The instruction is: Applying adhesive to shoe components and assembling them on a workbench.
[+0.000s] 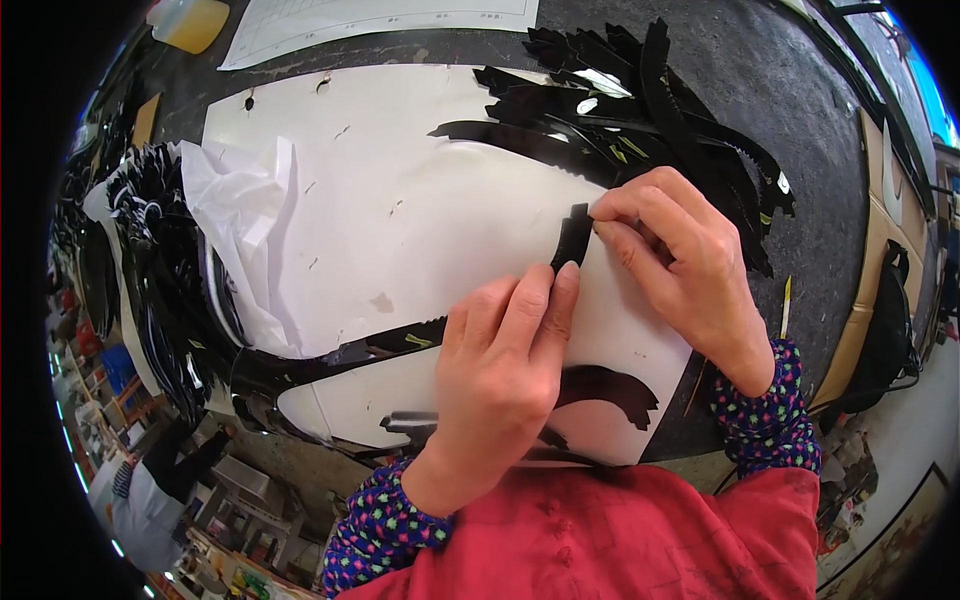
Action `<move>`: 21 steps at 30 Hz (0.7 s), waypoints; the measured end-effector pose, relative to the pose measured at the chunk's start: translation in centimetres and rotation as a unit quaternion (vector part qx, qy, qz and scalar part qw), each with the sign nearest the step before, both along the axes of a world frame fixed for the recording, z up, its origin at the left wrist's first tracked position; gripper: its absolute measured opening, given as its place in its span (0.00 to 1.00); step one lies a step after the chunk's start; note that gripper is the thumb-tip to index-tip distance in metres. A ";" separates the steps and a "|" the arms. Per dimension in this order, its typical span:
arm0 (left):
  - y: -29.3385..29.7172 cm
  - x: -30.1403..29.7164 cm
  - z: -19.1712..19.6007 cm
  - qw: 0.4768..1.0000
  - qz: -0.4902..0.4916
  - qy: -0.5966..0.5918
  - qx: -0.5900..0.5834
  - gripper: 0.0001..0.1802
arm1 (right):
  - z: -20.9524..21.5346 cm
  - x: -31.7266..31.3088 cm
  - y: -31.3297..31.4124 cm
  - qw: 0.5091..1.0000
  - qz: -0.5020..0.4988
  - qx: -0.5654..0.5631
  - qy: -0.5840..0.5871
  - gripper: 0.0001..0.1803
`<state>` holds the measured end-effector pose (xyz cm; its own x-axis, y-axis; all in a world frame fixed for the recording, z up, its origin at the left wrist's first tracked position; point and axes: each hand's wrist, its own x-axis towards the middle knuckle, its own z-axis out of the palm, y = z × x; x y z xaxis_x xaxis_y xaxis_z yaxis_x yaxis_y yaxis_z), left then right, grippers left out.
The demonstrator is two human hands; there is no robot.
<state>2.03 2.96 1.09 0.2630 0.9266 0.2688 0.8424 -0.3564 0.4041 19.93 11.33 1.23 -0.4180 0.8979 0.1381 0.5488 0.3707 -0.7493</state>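
A short black strip (572, 242) with notched edges lies over a white board (370, 230). My left hand (505, 370) presses its lower end with fingers held close together. At the strip's upper end, the thumb and forefinger of my right hand (685, 260) are pinched together. A heap of similar black strips (640, 120) spreads beyond my right hand. Below my left hand sits a curved, toothed black piece (615, 390), partly hidden by that hand. A long glossy black strip (345, 355) crosses the board's near side and passes behind the left hand.
Crumpled white paper (240, 200) rests on the board beside a dense bundle of black strips (165, 240). A container of yellow liquid (190, 25) and a printed sheet (390, 25) are at the back. A slim yellow tool (787, 300) lies right. Another person (160, 490) is low left.
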 end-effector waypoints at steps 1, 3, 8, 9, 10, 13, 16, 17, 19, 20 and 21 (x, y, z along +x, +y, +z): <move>-0.1 -0.1 0.0 1.000 0.002 0.001 -0.001 0.31 | 0.1 0.0 0.0 1.000 0.007 -0.002 -0.007 0.08; -0.3 -0.4 -0.1 1.000 -0.011 0.018 -0.001 0.24 | 0.7 -0.2 0.0 0.999 0.017 0.025 -0.014 0.10; -0.4 -0.3 -0.5 1.000 0.009 -0.013 0.011 0.31 | 1.1 -0.7 -0.2 0.987 0.134 0.083 -0.037 0.15; -0.5 -0.4 -0.6 1.000 0.011 -0.017 0.014 0.30 | 1.0 -0.8 -0.1 0.986 0.138 0.082 -0.036 0.15; -0.6 -0.2 -0.7 0.999 0.019 -0.019 0.021 0.29 | 0.8 -0.8 0.1 0.982 0.164 0.092 -0.034 0.15; -0.6 -0.3 -0.6 0.999 0.021 -0.029 0.018 0.27 | 0.4 -0.7 0.2 0.977 0.187 0.097 -0.023 0.13; -1.6 -1.7 -0.2 1.000 0.013 -0.022 0.016 0.24 | 0.4 -0.6 0.0 0.974 0.181 0.122 -0.063 0.13; -2.0 -2.4 0.0 1.000 0.007 -0.016 0.008 0.23 | 0.4 -0.7 -0.1 0.974 0.183 0.123 -0.061 0.13; -3.3 -4.3 0.8 0.999 0.040 -0.003 0.002 0.22 | 0.5 -1.0 -0.5 0.971 0.181 0.138 -0.072 0.13; -3.7 -5.2 0.9 0.999 0.046 0.004 0.000 0.23 | 0.4 -0.8 -0.5 0.971 0.180 0.137 -0.073 0.13; -4.0 -5.8 0.9 0.999 0.051 0.010 -0.003 0.23 | 0.4 -0.7 -0.5 0.971 0.180 0.132 -0.081 0.14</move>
<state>-3.75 -1.01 1.94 0.1718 0.9504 0.2593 0.8827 -0.2653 0.3878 19.27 10.82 1.67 -0.7341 0.6311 0.2508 0.4498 0.7285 -0.5166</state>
